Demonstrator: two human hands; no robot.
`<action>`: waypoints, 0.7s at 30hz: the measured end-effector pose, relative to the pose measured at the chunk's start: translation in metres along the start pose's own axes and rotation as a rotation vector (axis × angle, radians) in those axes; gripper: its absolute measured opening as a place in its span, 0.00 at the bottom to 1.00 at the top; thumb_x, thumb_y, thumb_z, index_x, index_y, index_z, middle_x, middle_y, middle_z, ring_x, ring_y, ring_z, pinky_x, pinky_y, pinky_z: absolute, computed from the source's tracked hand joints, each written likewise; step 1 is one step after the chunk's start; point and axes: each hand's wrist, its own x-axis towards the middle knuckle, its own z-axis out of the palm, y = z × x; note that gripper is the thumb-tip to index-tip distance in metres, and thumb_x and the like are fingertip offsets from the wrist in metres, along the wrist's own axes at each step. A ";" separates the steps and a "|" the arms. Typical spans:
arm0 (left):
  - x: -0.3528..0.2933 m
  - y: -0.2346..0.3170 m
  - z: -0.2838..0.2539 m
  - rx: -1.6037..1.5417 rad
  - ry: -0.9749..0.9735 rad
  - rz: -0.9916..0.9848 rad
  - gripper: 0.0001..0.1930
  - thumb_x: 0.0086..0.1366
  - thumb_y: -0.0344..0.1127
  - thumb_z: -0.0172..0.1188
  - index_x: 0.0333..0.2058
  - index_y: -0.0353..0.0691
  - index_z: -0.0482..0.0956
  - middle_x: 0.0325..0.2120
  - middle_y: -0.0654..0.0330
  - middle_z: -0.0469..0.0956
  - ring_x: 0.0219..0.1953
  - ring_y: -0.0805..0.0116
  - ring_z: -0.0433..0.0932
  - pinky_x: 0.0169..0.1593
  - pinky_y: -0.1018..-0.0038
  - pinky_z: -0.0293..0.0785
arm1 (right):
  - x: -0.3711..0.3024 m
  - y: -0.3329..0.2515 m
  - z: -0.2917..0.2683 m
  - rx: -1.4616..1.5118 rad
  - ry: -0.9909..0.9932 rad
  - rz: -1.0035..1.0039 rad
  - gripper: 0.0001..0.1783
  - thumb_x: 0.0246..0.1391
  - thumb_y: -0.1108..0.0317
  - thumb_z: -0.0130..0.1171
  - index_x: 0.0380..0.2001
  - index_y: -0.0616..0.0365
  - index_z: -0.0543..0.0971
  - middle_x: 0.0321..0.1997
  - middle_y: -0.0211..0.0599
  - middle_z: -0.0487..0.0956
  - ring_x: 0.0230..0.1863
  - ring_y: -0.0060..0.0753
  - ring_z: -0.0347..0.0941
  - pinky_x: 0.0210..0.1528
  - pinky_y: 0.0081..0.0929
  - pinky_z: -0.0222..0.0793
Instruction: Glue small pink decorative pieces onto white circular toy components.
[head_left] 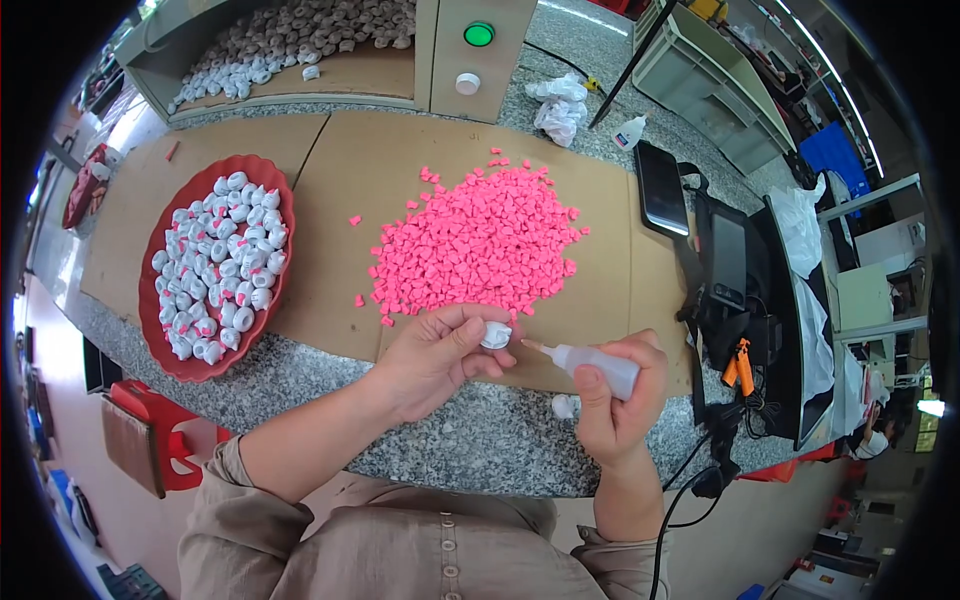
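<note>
Between the fingers of my left hand (pixel 440 355) is a small white figure piece (pixel 495 335). My right hand (pixel 625 390) is wrapped round a translucent squeeze bottle (pixel 605 371), whose thin nozzle points left toward the white piece, a little apart from it. Just beyond my hands spreads a heap of small pink pieces (pixel 480 240) on brown cardboard. A red scalloped tray (pixel 153 320) at the left holds many white pieces, some with pink bits on them. One more white piece (pixel 563 406) lies near the table's front edge, beside my right hand.
At the back stands a grey box with a green button (pixel 479 34), more white pieces inside. Crumpled plastic (pixel 560 110), a small white bottle (pixel 629 133) and a dark phone (pixel 661 188) lie at the back right. Straps, cables and orange clips (pixel 740 368) crowd the right; a grey crate (pixel 715 85) stands behind.
</note>
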 end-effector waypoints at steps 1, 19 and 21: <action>0.000 0.000 0.000 0.010 0.003 -0.004 0.12 0.62 0.32 0.43 0.41 0.34 0.69 0.36 0.55 0.71 0.34 0.69 0.73 0.36 0.79 0.72 | 0.000 0.000 0.000 0.027 0.000 0.032 0.13 0.43 0.73 0.57 0.31 0.64 0.66 0.23 0.39 0.67 0.20 0.29 0.62 0.21 0.21 0.58; -0.001 0.001 0.000 0.013 -0.008 -0.024 0.13 0.62 0.34 0.43 0.42 0.33 0.69 0.37 0.54 0.72 0.33 0.69 0.74 0.37 0.78 0.73 | -0.001 0.000 0.003 0.113 0.009 0.055 0.12 0.43 0.73 0.56 0.30 0.65 0.66 0.22 0.38 0.67 0.20 0.26 0.61 0.20 0.19 0.57; -0.001 0.001 0.001 0.017 -0.005 -0.027 0.14 0.62 0.34 0.43 0.42 0.33 0.69 0.37 0.54 0.72 0.33 0.70 0.74 0.37 0.78 0.73 | 0.000 -0.001 0.001 0.119 0.015 0.067 0.12 0.43 0.73 0.56 0.30 0.65 0.66 0.22 0.38 0.67 0.20 0.26 0.61 0.20 0.19 0.57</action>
